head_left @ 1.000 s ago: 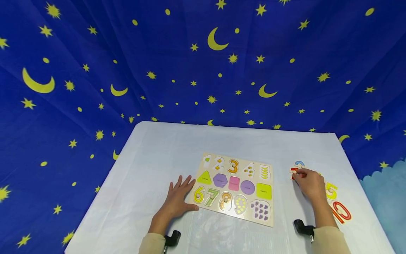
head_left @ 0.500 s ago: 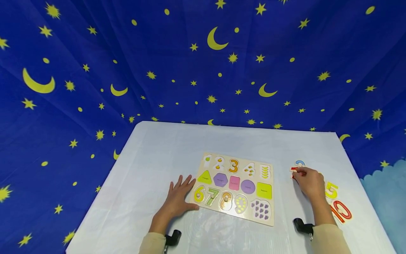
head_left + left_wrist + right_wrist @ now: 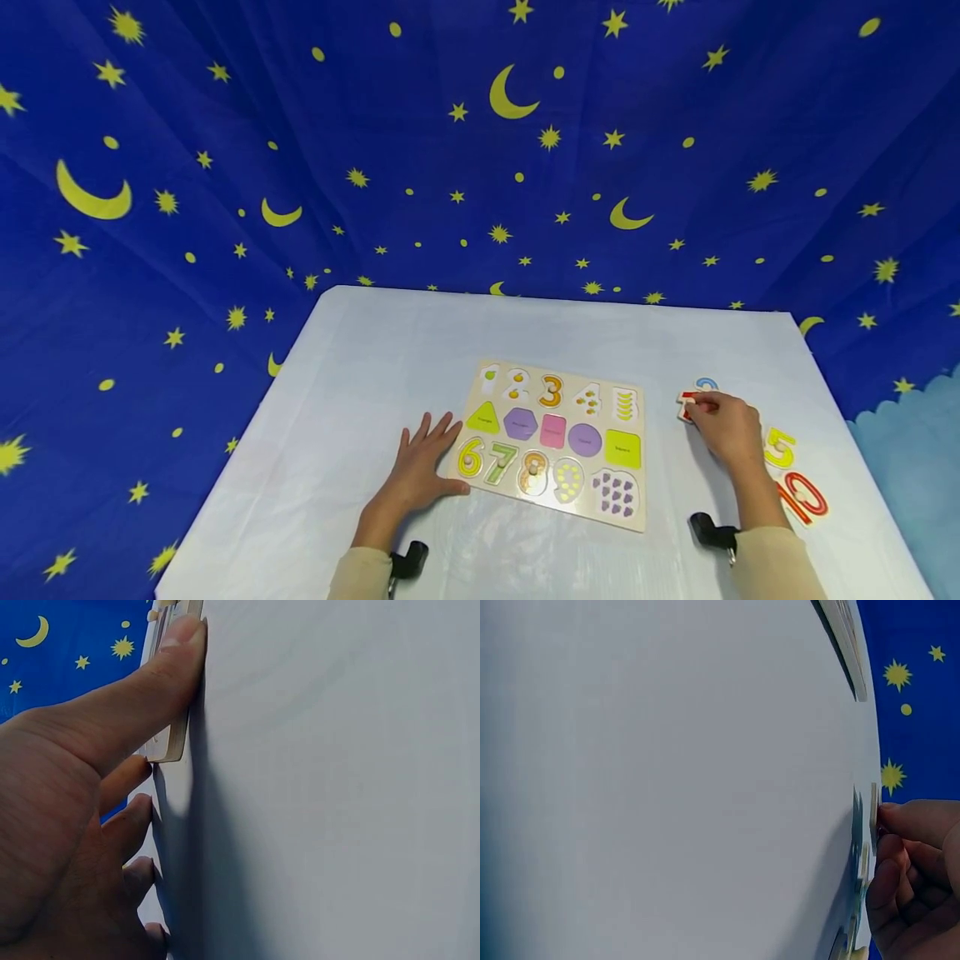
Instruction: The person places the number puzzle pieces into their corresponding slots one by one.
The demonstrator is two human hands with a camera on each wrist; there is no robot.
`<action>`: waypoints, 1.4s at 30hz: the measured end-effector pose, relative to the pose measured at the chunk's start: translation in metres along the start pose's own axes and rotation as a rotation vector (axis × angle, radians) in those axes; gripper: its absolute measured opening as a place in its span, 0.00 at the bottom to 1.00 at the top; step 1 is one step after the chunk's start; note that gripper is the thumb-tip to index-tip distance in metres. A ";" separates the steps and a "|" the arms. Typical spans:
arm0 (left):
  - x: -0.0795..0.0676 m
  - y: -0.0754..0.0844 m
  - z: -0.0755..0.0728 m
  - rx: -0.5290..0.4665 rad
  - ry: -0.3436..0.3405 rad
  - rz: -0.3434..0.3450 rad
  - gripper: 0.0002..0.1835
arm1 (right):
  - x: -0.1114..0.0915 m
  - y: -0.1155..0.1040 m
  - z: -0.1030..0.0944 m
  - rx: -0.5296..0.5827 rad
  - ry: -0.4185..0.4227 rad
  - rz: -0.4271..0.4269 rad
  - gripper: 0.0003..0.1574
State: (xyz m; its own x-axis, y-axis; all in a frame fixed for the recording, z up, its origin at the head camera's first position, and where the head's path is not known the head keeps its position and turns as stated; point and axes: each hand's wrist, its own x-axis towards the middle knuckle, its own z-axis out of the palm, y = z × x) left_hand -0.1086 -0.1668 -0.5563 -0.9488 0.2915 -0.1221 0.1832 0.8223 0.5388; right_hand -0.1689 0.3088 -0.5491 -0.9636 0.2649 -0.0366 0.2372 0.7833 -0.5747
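Note:
A wooden number puzzle board (image 3: 553,417) lies at the middle of the white table. My left hand (image 3: 420,467) is spread at its left edge, the thumb (image 3: 176,660) touching the board's rim in the left wrist view. To the right of the board, my right hand (image 3: 729,429) pinches a red number puzzle piece (image 3: 683,404) between thumb and fingers. Part of the piece is covered, so its digit cannot be told. In the right wrist view the red piece (image 3: 874,817) hangs a little above the table. A blue number piece (image 3: 706,384) lies just behind that hand.
A yellow 5 piece (image 3: 780,450) and a red 10 piece (image 3: 802,498) lie right of my right forearm. Pieces 3 (image 3: 551,391), 6 (image 3: 470,457), 7 (image 3: 501,463) and 8 (image 3: 533,474) sit in the board. A starry blue cloth (image 3: 420,150) stands behind the table.
The right hand has shifted slightly to the left with the red piece in its grip. The left hand and the board stay where they were.

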 end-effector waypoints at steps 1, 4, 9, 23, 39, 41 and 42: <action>0.000 0.000 0.000 0.001 0.000 -0.001 0.55 | 0.000 -0.001 0.000 0.000 -0.004 0.001 0.21; 0.001 0.000 0.000 0.003 -0.002 -0.007 0.55 | 0.000 -0.003 0.001 0.008 -0.012 -0.003 0.21; 0.001 0.001 0.000 0.005 -0.001 -0.013 0.55 | 0.000 -0.009 0.002 0.012 -0.012 -0.014 0.21; 0.003 0.001 0.000 -0.005 0.003 0.000 0.55 | 0.007 -0.032 0.008 -0.007 0.010 -0.094 0.21; 0.001 -0.003 0.003 -0.005 0.007 0.000 0.55 | 0.005 -0.048 0.026 0.030 -0.029 -0.127 0.20; 0.001 -0.003 0.003 -0.012 0.006 0.001 0.55 | 0.005 -0.049 0.028 0.038 -0.036 -0.127 0.19; 0.001 -0.003 0.003 -0.014 0.005 0.001 0.55 | 0.005 -0.050 0.029 0.040 -0.039 -0.127 0.19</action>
State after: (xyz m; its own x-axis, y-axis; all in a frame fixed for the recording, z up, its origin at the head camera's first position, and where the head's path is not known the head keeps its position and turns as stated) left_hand -0.1095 -0.1675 -0.5611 -0.9500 0.2894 -0.1172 0.1803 0.8149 0.5509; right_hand -0.1888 0.2547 -0.5448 -0.9899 0.1419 0.0071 0.1083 0.7859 -0.6088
